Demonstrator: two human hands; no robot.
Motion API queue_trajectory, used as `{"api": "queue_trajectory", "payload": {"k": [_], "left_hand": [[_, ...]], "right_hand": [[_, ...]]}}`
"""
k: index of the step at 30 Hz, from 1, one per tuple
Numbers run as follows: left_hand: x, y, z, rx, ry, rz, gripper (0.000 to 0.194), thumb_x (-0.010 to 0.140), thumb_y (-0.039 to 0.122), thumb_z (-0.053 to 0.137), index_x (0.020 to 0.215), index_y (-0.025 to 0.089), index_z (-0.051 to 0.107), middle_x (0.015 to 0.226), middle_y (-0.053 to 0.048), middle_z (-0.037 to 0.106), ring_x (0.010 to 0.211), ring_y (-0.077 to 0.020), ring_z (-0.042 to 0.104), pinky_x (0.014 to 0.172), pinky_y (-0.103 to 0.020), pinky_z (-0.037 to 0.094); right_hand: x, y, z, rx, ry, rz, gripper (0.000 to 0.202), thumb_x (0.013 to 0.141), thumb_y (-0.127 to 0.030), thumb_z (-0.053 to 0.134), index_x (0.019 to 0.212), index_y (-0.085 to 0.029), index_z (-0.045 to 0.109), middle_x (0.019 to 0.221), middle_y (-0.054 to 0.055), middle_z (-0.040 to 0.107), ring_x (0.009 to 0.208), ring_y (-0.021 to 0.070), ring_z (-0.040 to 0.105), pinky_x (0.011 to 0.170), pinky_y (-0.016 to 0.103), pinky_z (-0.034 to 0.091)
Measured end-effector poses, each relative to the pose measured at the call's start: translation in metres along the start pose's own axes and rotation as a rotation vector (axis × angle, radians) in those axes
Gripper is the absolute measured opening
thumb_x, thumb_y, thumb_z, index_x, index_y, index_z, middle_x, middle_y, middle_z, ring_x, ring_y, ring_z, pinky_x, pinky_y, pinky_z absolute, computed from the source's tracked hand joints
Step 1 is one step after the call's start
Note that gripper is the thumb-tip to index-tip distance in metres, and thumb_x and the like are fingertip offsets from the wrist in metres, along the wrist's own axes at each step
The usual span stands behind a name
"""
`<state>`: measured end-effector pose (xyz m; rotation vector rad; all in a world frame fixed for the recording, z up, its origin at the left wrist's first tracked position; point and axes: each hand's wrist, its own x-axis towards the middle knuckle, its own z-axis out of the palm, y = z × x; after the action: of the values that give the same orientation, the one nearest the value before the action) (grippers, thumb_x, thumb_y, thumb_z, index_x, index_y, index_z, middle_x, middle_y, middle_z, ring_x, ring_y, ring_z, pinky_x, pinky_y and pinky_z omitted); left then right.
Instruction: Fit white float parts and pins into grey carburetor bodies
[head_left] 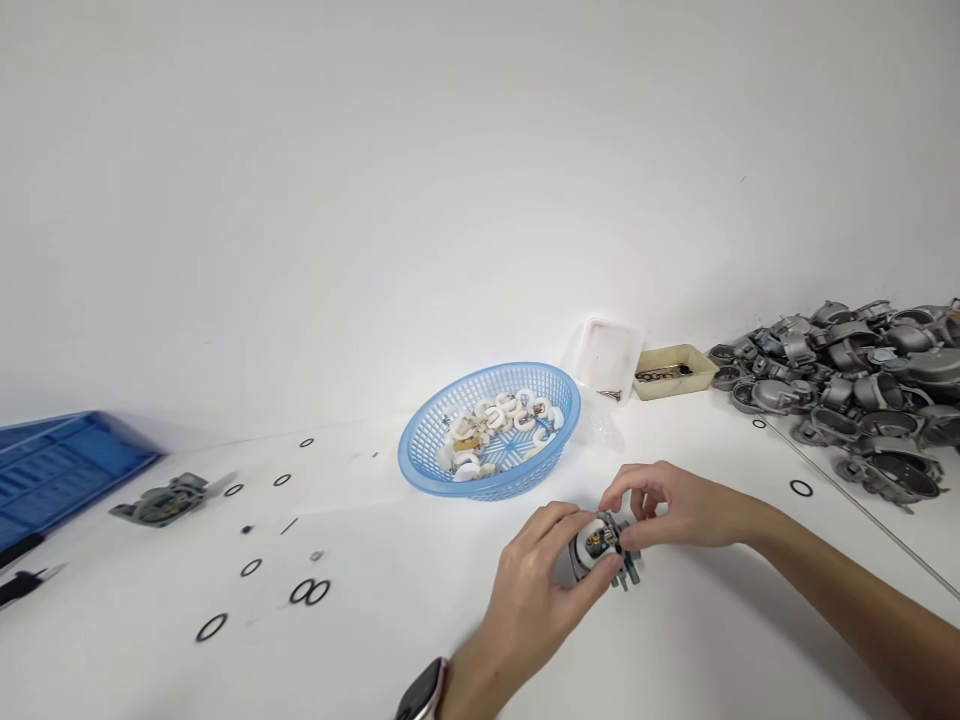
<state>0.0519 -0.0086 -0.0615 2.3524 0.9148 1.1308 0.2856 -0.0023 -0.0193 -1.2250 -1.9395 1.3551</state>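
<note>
My left hand [536,575], with a watch at its wrist, is wrapped round a grey metal carburetor body [624,572] low over the white table. A white float [586,535] sits in the carburetor, with brass-coloured parts in its middle. My right hand [656,505] is at the carburetor's right side, thumb and index finger bent close together at its edge. Whatever is between those fingertips is too small to make out. Beyond both hands stands a blue plastic basket [424,478] holding several white floats [502,415].
Grey metal bowls [862,380] are heaped at the right. A cream tray [679,388] of small metal parts and a white tray [609,355] stand by the wall. Black rubber rings [212,627], another carburetor part [161,500] and a blue crate [82,465] lie left.
</note>
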Motion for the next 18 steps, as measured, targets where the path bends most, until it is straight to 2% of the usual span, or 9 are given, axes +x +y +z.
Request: {"api": "queue_trajectory", "payload": {"k": [5,13,18], "left_hand": [[-0.0010,-0.0013,0.0007,0.000,0.019,0.021,0.016,0.095,0.035,0.067,0.105,0.023,0.071,0.099,-0.007,0.071,0.087,-0.0215,0.069,0.076,-0.033,0.058],[0.0009,-0.0002,-0.0006,-0.007,0.009,0.012,0.016,0.096,0.035,0.066,0.105,0.022,0.071,0.098,-0.005,0.071,0.087,-0.0203,0.069,0.076,-0.032,0.058],[0.0004,-0.0011,-0.0020,-0.021,-0.017,0.006,0.018,0.097,0.036,0.065,0.107,0.022,0.070,0.101,-0.007,0.070,0.090,-0.0210,0.069,0.078,-0.033,0.058]], "right_hand": [[-0.0002,-0.0015,0.0059,0.009,0.035,-0.032,0.019,0.080,-0.033,0.077,0.098,-0.025,0.076,0.110,0.004,0.067,0.082,0.0160,0.057,0.078,0.033,0.049],[-0.0034,-0.0047,0.0082,-0.026,0.043,-0.024,0.022,0.081,-0.033,0.077,0.103,-0.026,0.074,0.108,0.002,0.067,0.079,0.0149,0.058,0.075,0.031,0.050],[-0.0025,-0.0036,0.0105,-0.088,0.067,-0.070,0.018,0.084,-0.032,0.075,0.101,-0.024,0.075,0.106,0.003,0.067,0.078,0.0148,0.059,0.073,0.030,0.050]]}}
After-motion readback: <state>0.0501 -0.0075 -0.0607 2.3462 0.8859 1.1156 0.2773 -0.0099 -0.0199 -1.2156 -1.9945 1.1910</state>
